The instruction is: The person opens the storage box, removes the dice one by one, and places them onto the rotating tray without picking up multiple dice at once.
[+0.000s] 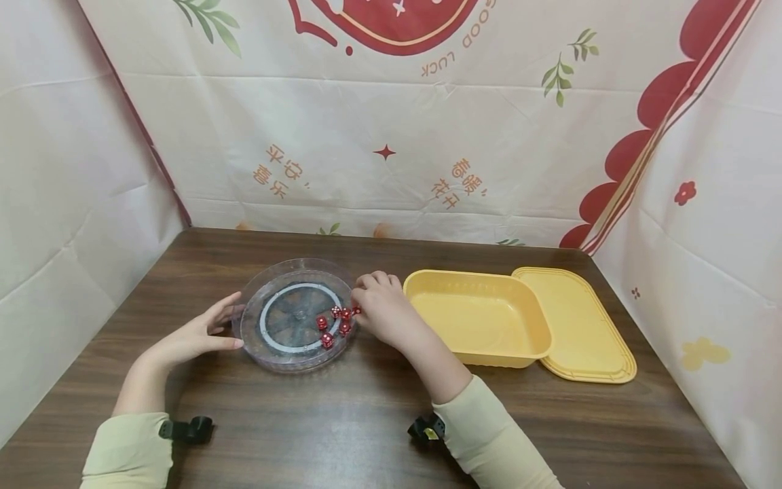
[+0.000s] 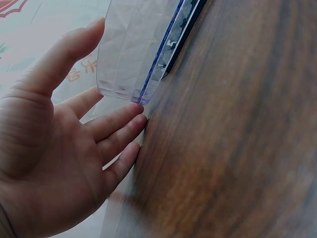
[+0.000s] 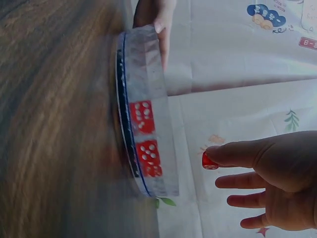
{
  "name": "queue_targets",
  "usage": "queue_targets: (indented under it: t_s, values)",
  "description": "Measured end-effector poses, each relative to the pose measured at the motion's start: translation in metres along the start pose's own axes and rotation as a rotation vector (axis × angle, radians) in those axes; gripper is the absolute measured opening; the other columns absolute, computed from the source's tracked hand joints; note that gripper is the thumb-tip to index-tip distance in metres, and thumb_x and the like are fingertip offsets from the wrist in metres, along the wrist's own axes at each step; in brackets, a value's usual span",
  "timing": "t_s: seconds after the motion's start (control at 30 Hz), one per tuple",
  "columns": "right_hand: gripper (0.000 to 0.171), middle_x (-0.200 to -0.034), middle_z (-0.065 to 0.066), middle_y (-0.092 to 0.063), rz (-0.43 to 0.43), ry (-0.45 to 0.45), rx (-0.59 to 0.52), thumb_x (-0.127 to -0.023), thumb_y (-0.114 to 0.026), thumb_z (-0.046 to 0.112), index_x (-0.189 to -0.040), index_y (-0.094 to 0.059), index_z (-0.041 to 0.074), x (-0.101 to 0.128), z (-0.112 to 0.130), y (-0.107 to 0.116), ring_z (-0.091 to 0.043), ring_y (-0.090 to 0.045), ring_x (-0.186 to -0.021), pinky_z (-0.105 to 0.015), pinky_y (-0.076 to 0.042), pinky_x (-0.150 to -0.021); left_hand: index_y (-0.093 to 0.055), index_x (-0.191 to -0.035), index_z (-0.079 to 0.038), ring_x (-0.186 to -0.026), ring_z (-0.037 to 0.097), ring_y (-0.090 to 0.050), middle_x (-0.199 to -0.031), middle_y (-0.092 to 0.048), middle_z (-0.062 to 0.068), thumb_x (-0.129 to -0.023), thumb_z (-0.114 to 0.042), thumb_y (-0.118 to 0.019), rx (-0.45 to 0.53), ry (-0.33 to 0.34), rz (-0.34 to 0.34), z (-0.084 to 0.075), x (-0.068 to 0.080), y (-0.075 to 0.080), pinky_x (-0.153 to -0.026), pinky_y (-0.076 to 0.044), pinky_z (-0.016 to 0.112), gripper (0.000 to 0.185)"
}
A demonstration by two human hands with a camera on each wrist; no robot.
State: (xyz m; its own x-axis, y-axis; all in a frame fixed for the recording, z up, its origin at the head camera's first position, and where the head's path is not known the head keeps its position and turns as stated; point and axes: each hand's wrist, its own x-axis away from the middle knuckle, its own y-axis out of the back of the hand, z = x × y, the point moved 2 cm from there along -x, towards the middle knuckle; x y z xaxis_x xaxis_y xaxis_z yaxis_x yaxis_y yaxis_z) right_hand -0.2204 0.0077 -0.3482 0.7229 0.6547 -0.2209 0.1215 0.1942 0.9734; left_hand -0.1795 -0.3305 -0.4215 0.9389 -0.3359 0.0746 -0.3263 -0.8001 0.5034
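Note:
A round clear plastic tray (image 1: 292,365) with a white ring on its floor lies on the table at the left. Several red dice (image 1: 327,340) with white pips lie inside it, towards its right side. My left hand (image 1: 195,333) is at the tray's left edge, fingers extended; in the left wrist view the fingertips (image 2: 136,110) touch its side low down. My right hand (image 3: 277,178) pinches one red die (image 3: 210,161) between thumb and index finger, just beyond the tray's right rim. Its other fingers are stretched out.
To the right of my right hand stands a yellow rectangular container (image 1: 476,309) with nothing inside. Its flat yellow lid (image 1: 586,326) lies partly beneath it on the right. A printed cloth (image 1: 385,204) hangs behind the wooden table (image 1: 318,428) and along both sides.

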Motion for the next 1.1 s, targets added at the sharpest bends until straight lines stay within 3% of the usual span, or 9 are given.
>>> queue_targets:
  t_s: [0.3, 1.1]
  values:
    - [0.007, -0.118, -0.005, -0.059, 0.033, 0.018, 0.011, -0.085, -0.072, 0.025, -0.086, -0.068, 0.02, -0.008, 0.012, -0.015, -0.027, -0.046, -0.113, -0.046, -0.035, -0.095, -0.005, -0.153, -0.003, -0.136, 0.049, -0.017, -0.149, -0.02, 0.033, -0.087, -0.018, -0.071, -0.01, 0.016, -0.005, 0.001, 0.001, 0.0, -0.105, -0.022, 0.063, 0.095]
    - [0.011, -0.105, 0.0, -0.056, 0.083, 0.023, 0.05, -0.086, -0.072, 0.029, -0.092, -0.07, 0.021, -0.021, 0.022, -0.04, -0.024, -0.046, -0.108, -0.044, -0.035, -0.094, -0.004, -0.153, -0.004, -0.136, 0.05, -0.016, -0.149, -0.019, 0.033, -0.087, -0.017, -0.071, 0.002, 0.017, 0.002, -0.002, 0.001, 0.0, -0.105, -0.021, 0.063, 0.094]
